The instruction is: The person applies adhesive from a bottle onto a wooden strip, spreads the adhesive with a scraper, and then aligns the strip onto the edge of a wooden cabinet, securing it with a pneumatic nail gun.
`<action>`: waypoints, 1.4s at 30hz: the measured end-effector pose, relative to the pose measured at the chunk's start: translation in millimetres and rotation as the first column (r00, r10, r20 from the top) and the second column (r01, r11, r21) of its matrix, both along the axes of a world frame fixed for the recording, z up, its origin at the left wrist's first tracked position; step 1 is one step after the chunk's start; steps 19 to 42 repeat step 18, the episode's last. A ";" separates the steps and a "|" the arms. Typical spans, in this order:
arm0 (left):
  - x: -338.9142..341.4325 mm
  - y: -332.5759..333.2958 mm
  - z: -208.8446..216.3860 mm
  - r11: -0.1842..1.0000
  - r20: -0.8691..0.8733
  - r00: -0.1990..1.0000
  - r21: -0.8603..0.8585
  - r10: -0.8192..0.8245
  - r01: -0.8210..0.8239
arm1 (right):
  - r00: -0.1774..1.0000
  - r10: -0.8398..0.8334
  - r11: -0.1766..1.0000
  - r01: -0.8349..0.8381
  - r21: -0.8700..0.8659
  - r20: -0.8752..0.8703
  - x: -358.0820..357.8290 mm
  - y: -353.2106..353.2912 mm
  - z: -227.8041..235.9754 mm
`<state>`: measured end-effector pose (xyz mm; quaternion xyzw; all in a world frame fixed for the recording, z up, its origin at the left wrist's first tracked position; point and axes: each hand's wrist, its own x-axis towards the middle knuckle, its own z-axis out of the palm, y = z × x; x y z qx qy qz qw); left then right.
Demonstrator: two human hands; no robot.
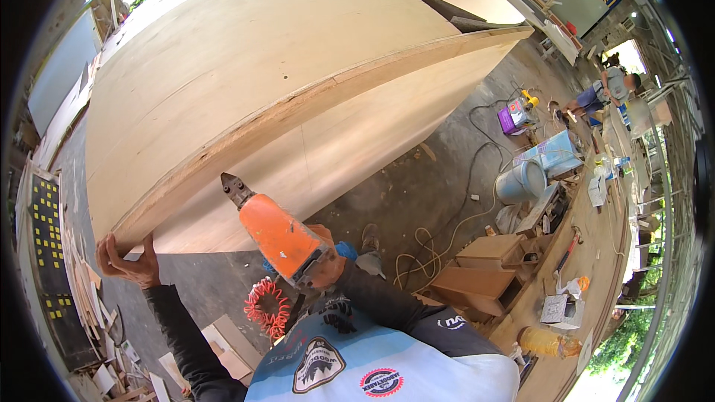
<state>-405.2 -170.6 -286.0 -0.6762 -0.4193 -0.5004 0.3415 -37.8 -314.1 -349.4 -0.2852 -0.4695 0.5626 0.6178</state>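
A large pale plywood piece (223, 52) fills the upper left, with a rough wooden edge strip (313, 97) along its near side and a smooth side panel (313, 149) below that strip. My left hand (132, 262) pinches the strip's near left corner between thumb and fingers. In my right hand (325, 260) is an orange nail gun (281, 237), partly hiding the fingers around its handle. Its dark metal nose (235, 184) points up and left, over the side panel and just short of the strip; whether it touches the wood I cannot tell.
A red coiled air hose (267, 307) hangs beside my body. On the right are a long wooden bench (544, 290), a blue-grey bucket (521, 182), brown boxes (477, 283) and a loose pale hose (424, 253). Wood offcuts (89, 305) lie left. Another person (611, 89) sits far right.
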 end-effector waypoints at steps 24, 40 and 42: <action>-27.8 -31.7 22.1 0.992 -0.070 0.997 -0.115 0.039 -0.047 | 0.911 -0.095 0.904 -0.090 0.419 0.402 -27.2 15.2 26.8; -27.8 -31.7 22.1 0.992 -0.070 0.997 -0.115 0.039 -0.047 | 0.911 -0.095 0.904 -0.090 0.419 0.402 -27.2 15.2 26.8; -27.8 -31.7 22.1 0.992 -0.070 0.997 -0.115 0.039 -0.047 | 0.911 -0.095 0.904 -0.090 0.419 0.402 -27.2 15.2 26.8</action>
